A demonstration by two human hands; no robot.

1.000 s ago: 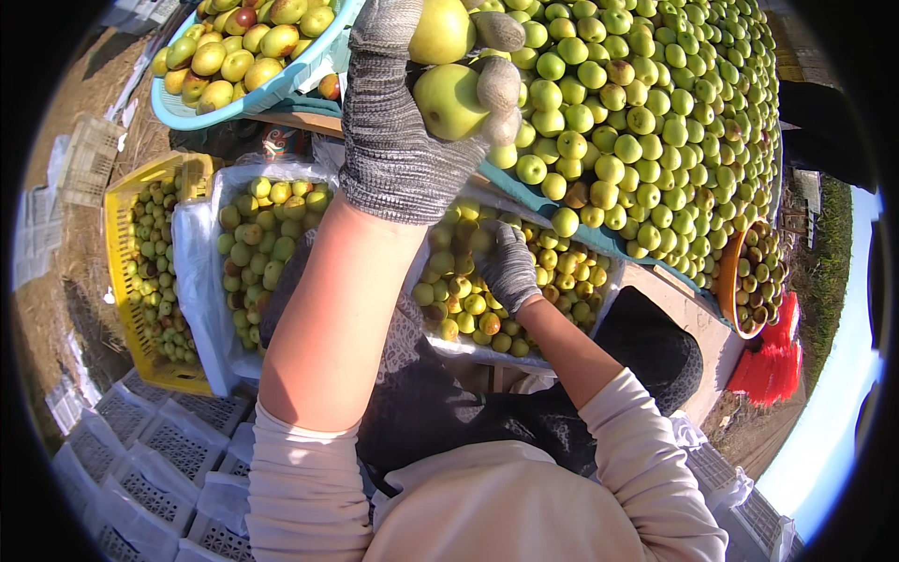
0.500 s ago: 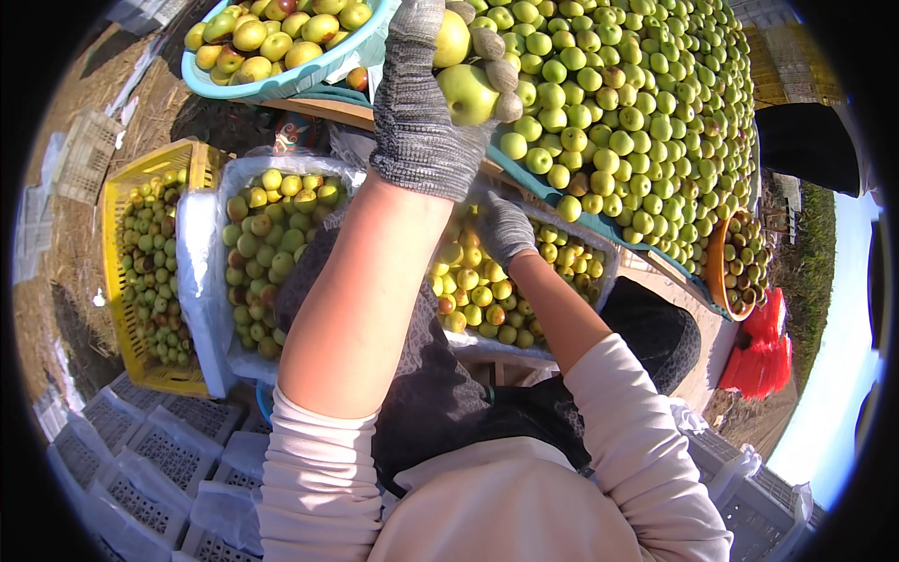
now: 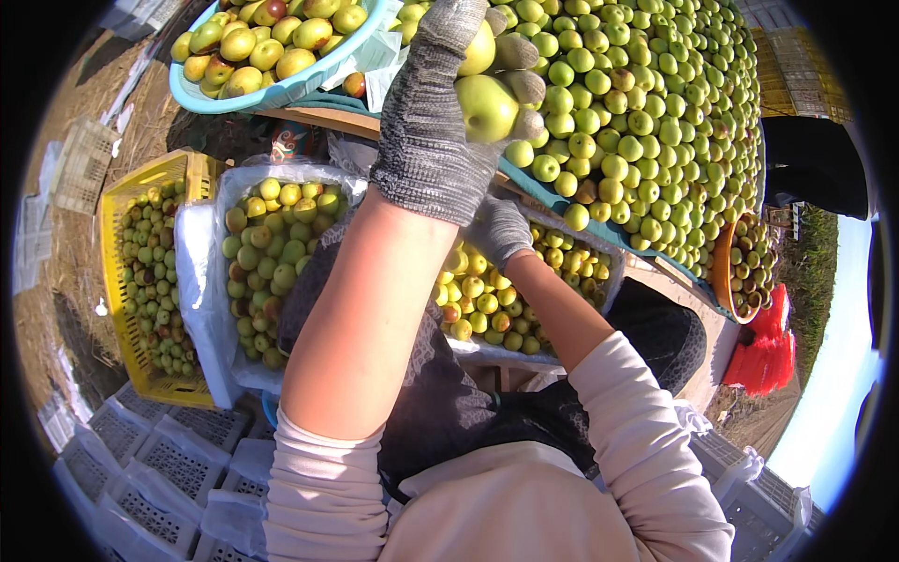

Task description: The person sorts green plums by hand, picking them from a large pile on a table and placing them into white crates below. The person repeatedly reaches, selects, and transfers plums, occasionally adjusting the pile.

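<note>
At the far left stands a yellow crate of small, blemished fruit, and just beside it a white crate with a plastic lining, also filled. Beyond them, a blue basin holds larger yellow fruit with reddish patches.

Next comes your left hand, gloved in grey and raised above the crates. It is closed around two fruits: your thumb runs along their left side and your curled fingers along their right. The lower fruit lies nearest your palm; the upper fruit is just past it, farther from your wrist. Both look smooth, round and yellow-green, with no clear long axis.

Your right hand is lower, over a second white crate of yellowish fruit. Its fingertips are hidden behind your left wrist, so I cannot tell whether they grip anything. The held pair lies above and away from it.

Farther right spreads a heap of green fruit, then an orange bowl and a red bag.
</note>
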